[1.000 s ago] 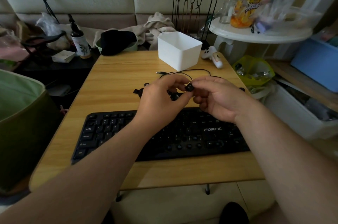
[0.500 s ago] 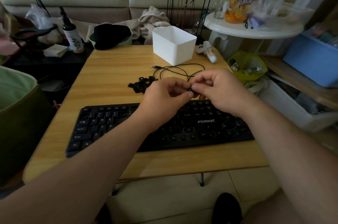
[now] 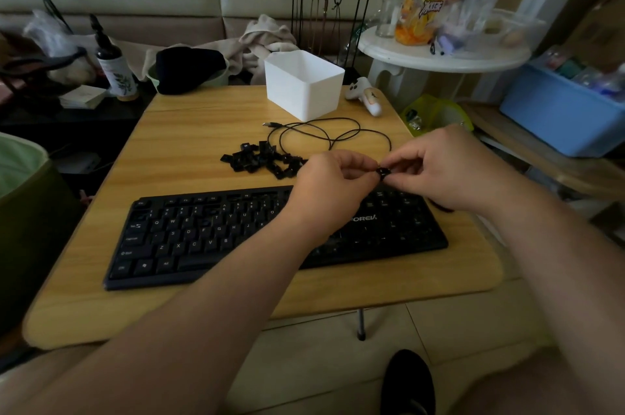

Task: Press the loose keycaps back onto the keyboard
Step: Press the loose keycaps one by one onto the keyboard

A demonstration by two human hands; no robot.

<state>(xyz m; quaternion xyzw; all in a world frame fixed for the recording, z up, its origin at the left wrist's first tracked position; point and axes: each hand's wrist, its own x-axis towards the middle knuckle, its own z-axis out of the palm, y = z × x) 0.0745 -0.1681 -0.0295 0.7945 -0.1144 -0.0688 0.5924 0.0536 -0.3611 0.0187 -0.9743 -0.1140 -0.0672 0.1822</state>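
Black plastic is what is held between the two hands: a single keycap [image 3: 383,172] is pinched from the left by the fingertips of the left hand [image 3: 333,188] and from the right by those of the right hand [image 3: 449,171], fingers of both curled in narrow around it, nothing else being held. The cap is carried in the air above the far right part of the keyboard [image 3: 236,238], just beyond its far edge, so the keyboard lies below and towards the near side of the hands. The long axis of the keyboard is laid left to right across the wooden table [image 3: 189,130], slightly tilted so that its right end is farther away. Which socket is meant for this cap cannot be told, since the right-hand key field is dim and partly covered by the left wrist. The right hand is judged the nearer to that right section, so a short move down and towards the near side would be called for. The remaining loose keycaps [image 3: 260,159] are heaped on the table to the left of the hands, just beyond the keyboard, beside a coiled cable [image 3: 324,130]
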